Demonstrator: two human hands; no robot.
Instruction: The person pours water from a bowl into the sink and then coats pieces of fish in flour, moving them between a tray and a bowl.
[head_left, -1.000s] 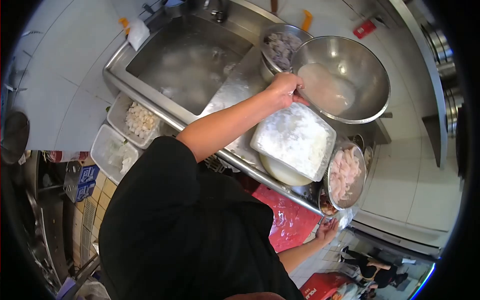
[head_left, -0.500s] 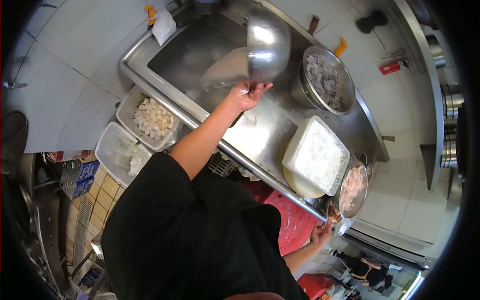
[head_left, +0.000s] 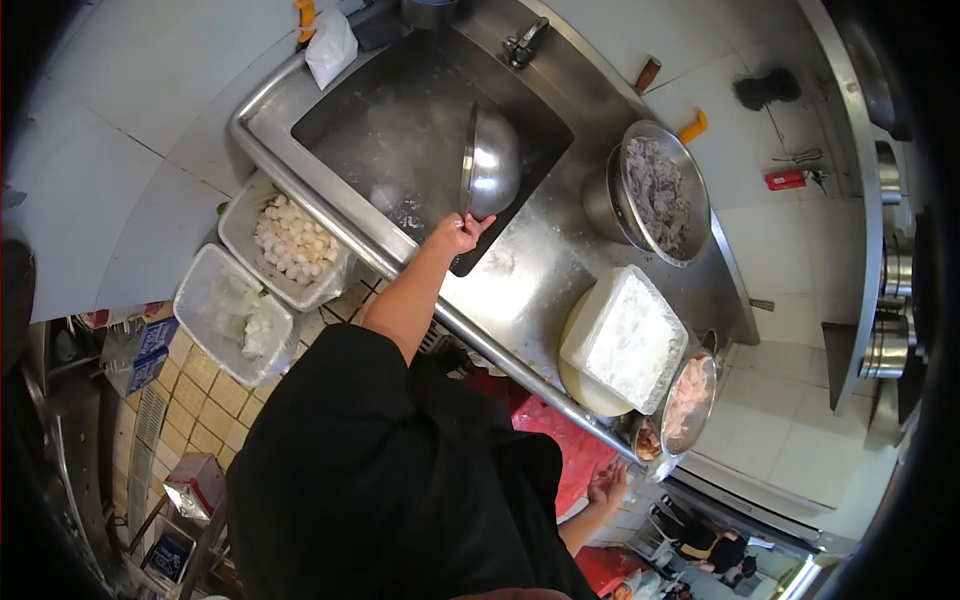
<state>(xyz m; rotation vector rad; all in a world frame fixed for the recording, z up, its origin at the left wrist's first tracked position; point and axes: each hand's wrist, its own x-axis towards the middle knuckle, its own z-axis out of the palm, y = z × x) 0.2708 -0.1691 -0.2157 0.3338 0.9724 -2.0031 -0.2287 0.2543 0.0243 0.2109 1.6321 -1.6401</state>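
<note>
My left hand (head_left: 458,234) grips the rim of a shiny steel mixing bowl (head_left: 495,165). The bowl is tipped on its side over the sink basin (head_left: 350,120), where shallow, cloudy water lies. Down by the counter's front edge, my right hand (head_left: 606,487) hangs with its fingers loosely apart and nothing in them. Closest to it are a bowl of pale pink meat strips (head_left: 688,400) and a small container of brownish food (head_left: 648,440).
A white-filled plastic tub (head_left: 630,340) and a colander of grey shredded food (head_left: 660,195) stand on the steel counter. Below the left edge are a tub of white chunks (head_left: 292,240) and a bag-lined tub (head_left: 235,315). A faucet (head_left: 525,45) rises behind the sink. Another person (head_left: 710,545) is in the background.
My left hand has lowered the bowl toward the sink's near right corner. The pale stream that poured from it no longer shows. My right hand has moved slightly down and left.
</note>
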